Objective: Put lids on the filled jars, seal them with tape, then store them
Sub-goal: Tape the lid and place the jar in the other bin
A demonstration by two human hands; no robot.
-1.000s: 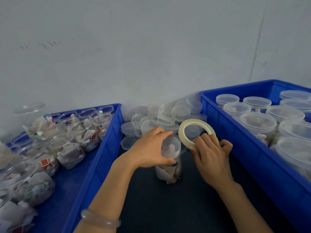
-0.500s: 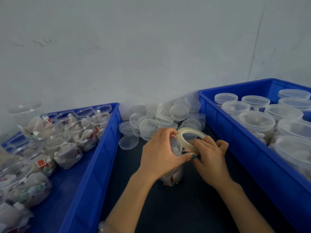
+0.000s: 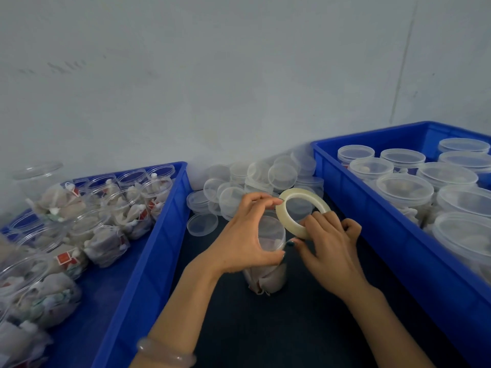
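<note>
Holding the top of a jar (image 3: pixel 268 278), the left hand (image 3: pixel 245 236) curls its thumb and fingers round the lid (image 3: pixel 271 229) in a ring, so the clear lid shows in the gap. The jar stands up straight on the dark worktop (image 3: pixel 265 330), in the middle of the strip between two blue bins. It is full of white packets with a bit of red.

The right hand (image 3: pixel 332 252) pinches a tape roll (image 3: pixel 283 220). Its thumb is under the near side of the roll, two fingers lie over the top, and the other fingers are curled in. The roll is tilted and sits just beside the right side of the lid, with its far side up in the air. I cannot tell if a strip of tape runs from the roll to the jar.

At the far edge of the worktop, by the grey wall (image 3: pixel 239 75), lies a pile of loose lids (image 3: pixel 279 176). The left bin (image 3: pixel 148 261) holds open jars (image 3: pixel 106 243) stuffed with the same packets. The right bin (image 3: pixel 372 235) holds closed jars (image 3: pixel 405 188) set close together. A pale bracelet (image 3: pixel 164 354) sits on the left wrist near the bottom edge of the view.
</note>
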